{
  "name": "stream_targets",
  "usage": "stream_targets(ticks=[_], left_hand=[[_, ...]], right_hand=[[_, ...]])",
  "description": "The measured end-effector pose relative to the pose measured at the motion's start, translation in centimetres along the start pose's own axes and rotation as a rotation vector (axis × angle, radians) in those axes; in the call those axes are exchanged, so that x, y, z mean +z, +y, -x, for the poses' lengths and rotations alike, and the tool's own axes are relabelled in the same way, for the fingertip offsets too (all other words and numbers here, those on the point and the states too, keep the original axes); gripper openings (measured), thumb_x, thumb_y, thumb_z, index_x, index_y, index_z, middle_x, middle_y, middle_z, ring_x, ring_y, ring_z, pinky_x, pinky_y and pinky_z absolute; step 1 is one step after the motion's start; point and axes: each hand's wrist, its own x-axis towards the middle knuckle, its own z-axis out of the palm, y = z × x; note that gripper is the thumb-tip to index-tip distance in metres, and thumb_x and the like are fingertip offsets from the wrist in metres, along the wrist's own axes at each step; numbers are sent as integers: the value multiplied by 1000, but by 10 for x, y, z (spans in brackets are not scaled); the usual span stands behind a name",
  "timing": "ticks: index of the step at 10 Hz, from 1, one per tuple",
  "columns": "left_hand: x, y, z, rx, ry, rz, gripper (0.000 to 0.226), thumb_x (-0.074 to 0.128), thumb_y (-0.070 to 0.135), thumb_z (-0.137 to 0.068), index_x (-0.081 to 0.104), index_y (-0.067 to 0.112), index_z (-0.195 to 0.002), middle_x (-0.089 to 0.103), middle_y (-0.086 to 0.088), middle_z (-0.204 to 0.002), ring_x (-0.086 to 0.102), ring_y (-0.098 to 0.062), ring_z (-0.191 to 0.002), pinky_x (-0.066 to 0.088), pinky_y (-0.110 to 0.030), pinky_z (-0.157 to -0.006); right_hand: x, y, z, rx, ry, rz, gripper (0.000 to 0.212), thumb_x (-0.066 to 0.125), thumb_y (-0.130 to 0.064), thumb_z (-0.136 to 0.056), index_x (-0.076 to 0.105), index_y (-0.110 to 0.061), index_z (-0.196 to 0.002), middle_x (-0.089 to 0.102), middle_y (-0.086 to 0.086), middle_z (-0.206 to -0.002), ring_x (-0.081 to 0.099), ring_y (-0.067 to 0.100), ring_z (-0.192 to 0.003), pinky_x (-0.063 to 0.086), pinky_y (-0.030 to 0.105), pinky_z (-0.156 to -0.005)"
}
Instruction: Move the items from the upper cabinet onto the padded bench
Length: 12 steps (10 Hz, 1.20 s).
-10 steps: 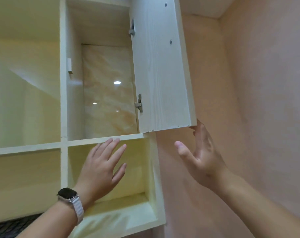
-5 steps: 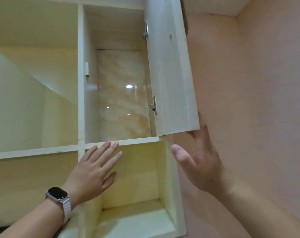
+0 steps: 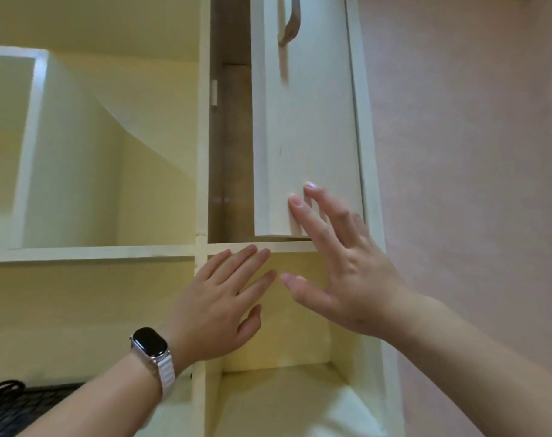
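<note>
The upper cabinet's pale wooden door (image 3: 306, 127) stands nearly shut, leaving a narrow dark gap (image 3: 229, 152) on its left. A brown handle (image 3: 290, 23) shows on its front. My right hand (image 3: 341, 263) is spread, its fingertips pressed flat on the door's lower corner. My left hand (image 3: 218, 304), with a dark watch on a white strap (image 3: 151, 348) at the wrist, hovers open in front of the shelf edge (image 3: 262, 246) below the door. No items are visible in the cabinet gap. The padded bench is out of view.
Open cream shelf compartments (image 3: 95, 168) lie to the left and below. A pink wall (image 3: 473, 184) runs along the right side. A dark woven object (image 3: 19, 405) sits at the lower left corner.
The cabinet door has swung from wide open to almost closed. My right hand moved from behind the door's bottom corner onto its front face. The view shifted right.
</note>
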Motion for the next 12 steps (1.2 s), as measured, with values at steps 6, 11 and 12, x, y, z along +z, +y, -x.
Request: stream_targets(ticks=[6, 11, 12], left_hand=[[0, 0, 0, -7, 23, 10, 36, 60, 29, -79, 68, 11, -108, 47, -15, -147, 41, -31, -139, 32, -47, -113], [-12, 1, 7, -18, -16, 66, 48, 63, 24, -75, 63, 9, -121, 51, -16, -143, 43, -32, -137, 36, -50, -109], [-17, 4, 20, -56, -10, 96, 55, 65, 26, -75, 61, 10, -127, 52, -15, -142, 46, -32, -134, 39, -50, -107]], right_hand=[[58, 25, -35, -57, -461, 354, 87, 46, -55, -82, 0, -37, -153, -6, -5, -164, -6, 17, -149, -10, 31, -116], [34, 0, -15, 90, -465, 313, 71, 51, -42, -86, 27, -26, -151, 20, 2, -162, 19, 26, -147, 20, 42, -117], [26, -7, -1, 120, -470, 314, 70, 49, -45, -83, 32, -24, -148, 32, 2, -156, 29, 27, -143, 27, 44, -114]])
